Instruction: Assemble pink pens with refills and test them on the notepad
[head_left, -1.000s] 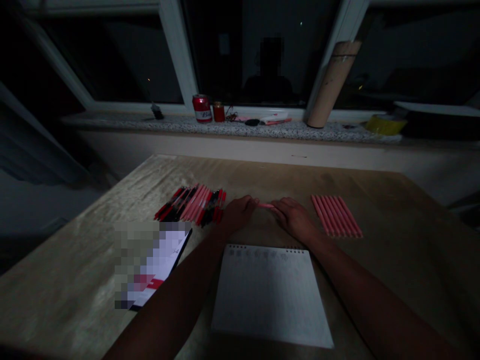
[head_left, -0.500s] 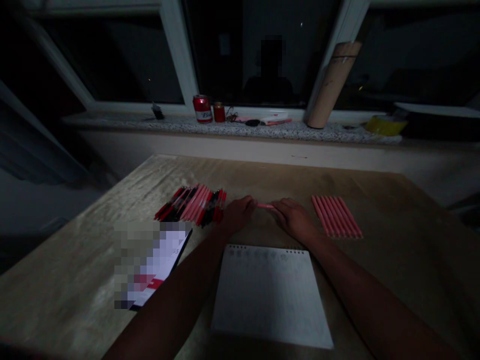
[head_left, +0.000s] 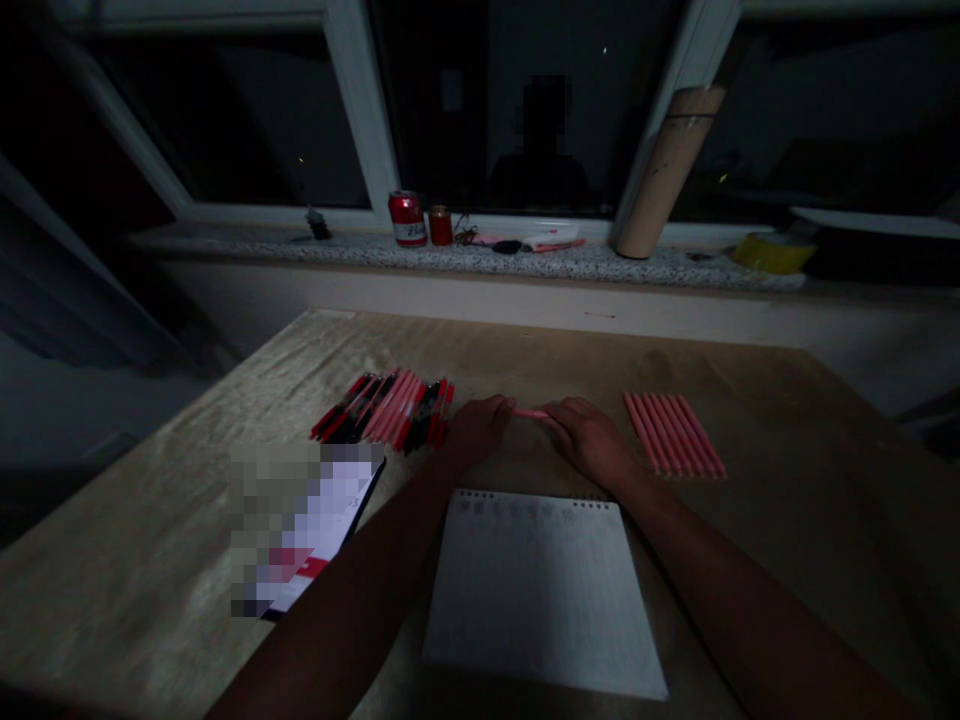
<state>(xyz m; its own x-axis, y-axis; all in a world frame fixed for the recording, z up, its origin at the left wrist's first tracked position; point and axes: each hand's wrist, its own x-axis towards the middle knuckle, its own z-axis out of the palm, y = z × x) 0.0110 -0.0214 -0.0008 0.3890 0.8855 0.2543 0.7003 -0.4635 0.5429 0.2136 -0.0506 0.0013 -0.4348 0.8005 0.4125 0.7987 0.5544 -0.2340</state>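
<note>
A pink pen (head_left: 531, 413) lies crosswise between my two hands, just beyond the notepad. My left hand (head_left: 480, 428) is closed on its left end, and my right hand (head_left: 586, 432) grips the right end. The fingertips partly hide both ends. Left of my left hand, a spread of pink, red and black pens (head_left: 386, 410) lies close together. Off to the right of my right hand, several pink pens (head_left: 675, 433) lie side by side in a neat slanted row.
A spiral notepad (head_left: 546, 600) lies between my forearms. A lit phone (head_left: 330, 520), partly blurred out, rests by my left forearm. On the windowsill (head_left: 352, 252) stand a red can (head_left: 407, 219), a small jar (head_left: 440, 226), a tall cardboard tube (head_left: 667, 175) and yellow tape (head_left: 772, 254).
Almost nothing differs. Both hands keep the pink pen in the same place, and the view has shifted very slightly.
</note>
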